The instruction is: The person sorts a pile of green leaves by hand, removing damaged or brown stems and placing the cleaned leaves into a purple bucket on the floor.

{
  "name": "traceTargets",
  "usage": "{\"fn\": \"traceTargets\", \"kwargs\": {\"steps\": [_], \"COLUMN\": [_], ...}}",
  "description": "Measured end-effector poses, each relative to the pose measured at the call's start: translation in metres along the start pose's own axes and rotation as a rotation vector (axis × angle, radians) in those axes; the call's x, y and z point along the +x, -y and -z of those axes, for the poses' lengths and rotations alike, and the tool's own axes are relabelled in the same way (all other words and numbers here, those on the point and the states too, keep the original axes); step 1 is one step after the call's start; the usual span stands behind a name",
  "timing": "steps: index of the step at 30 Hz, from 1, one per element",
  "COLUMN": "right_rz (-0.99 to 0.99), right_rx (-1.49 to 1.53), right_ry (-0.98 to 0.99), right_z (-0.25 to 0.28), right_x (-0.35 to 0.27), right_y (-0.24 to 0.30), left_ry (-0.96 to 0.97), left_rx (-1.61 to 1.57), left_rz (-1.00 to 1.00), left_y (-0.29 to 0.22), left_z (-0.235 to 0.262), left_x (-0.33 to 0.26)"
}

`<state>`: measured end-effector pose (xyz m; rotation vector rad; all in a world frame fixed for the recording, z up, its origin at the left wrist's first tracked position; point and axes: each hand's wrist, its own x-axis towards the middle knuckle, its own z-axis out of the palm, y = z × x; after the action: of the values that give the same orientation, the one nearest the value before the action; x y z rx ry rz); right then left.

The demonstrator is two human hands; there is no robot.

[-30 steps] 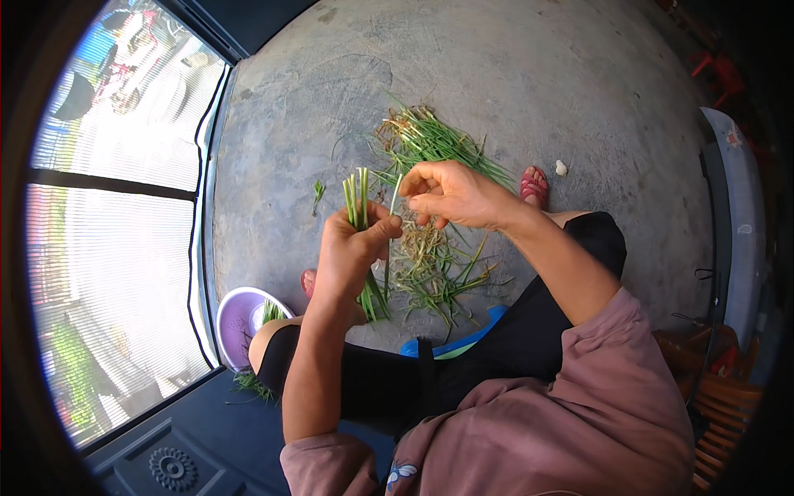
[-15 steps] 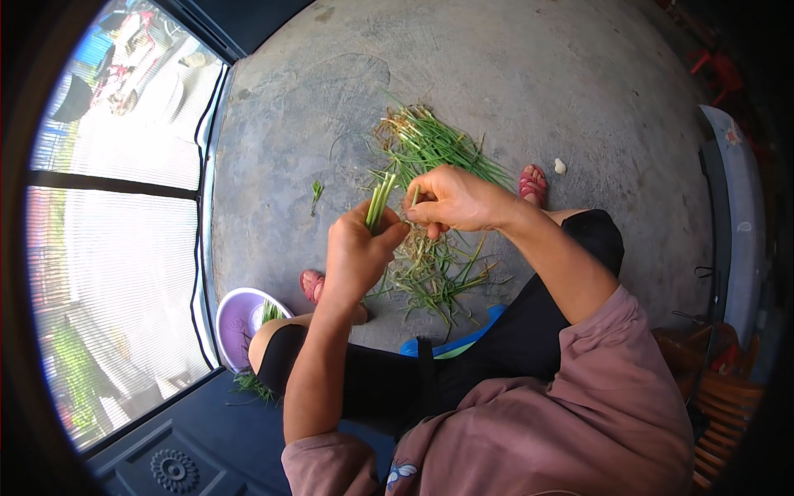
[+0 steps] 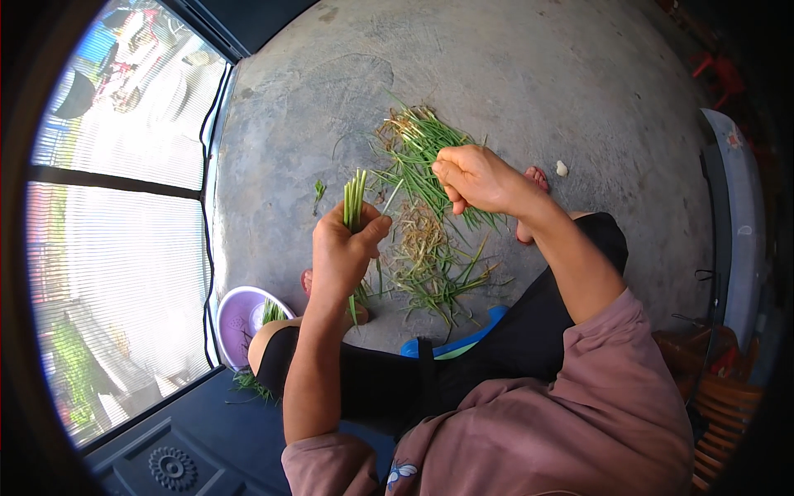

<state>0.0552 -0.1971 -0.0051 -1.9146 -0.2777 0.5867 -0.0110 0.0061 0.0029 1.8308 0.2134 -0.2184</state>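
My left hand (image 3: 341, 252) is closed around a small bunch of garlic chives (image 3: 354, 197), pale stem ends upward and green leaves hanging below the fist. One thin whitish stalk (image 3: 393, 197) sticks out apart from the bunch, by the thumb and fingertips. To the right, my right hand (image 3: 480, 178) is held up with its fingers curled in; whatever they pinch, if anything, is hidden. Beneath and beyond it lies a heap of uncleaned chives (image 3: 422, 145) with brownish roots. Nearer me, a loose pile of trimmings (image 3: 438, 269), dry strands and green bits, covers the floor.
A lilac basin (image 3: 236, 314) with some chives in it stands at the left beside my knee. Greens (image 3: 248, 382) lie next to it on a dark panel (image 3: 215, 430). A screened door (image 3: 124, 273) lines the left. A small white lump (image 3: 562, 169) sits on the concrete floor.
My right hand has moved right and away from my left hand. My left hand has shifted slightly left and lower with the bunch, and a thin stalk now stands apart by its thumb.
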Motion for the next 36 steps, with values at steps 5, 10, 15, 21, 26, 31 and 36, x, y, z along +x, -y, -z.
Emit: {"fn": "traceTargets", "kwargs": {"steps": [5, 10, 15, 21, 26, 31, 36], "right_rz": [0.108, 0.175, 0.055, 0.025, 0.125, 0.244, 0.080], "right_rx": [-0.148, 0.204, 0.295, 0.338, 0.144, -0.306, -0.067], "right_ry": [0.025, 0.054, 0.110, 0.208, 0.183, -0.159, 0.087], "right_z": [-0.009, -0.026, -0.036, -0.027, -0.020, -0.011, -0.019], "right_x": [0.001, -0.001, 0.002, -0.001, -0.003, 0.005, 0.000], "right_y": [-0.005, 0.004, 0.004, 0.010, 0.011, -0.002, 0.007], "left_ry": [0.071, 0.098, 0.141, 0.166, 0.176, 0.128, 0.117], "left_rx": [-0.107, -0.144, -0.133, -0.169, -0.160, -0.157, -0.169], "left_rz": [0.021, 0.042, 0.041, 0.070, 0.069, 0.064, 0.056], "left_y": [-0.001, -0.003, -0.001, -0.010, -0.007, -0.009, -0.004], "left_z": [-0.002, -0.004, -0.011, -0.010, -0.006, -0.001, -0.001], "left_x": [0.000, 0.001, 0.000, -0.001, -0.001, -0.002, -0.002]}}
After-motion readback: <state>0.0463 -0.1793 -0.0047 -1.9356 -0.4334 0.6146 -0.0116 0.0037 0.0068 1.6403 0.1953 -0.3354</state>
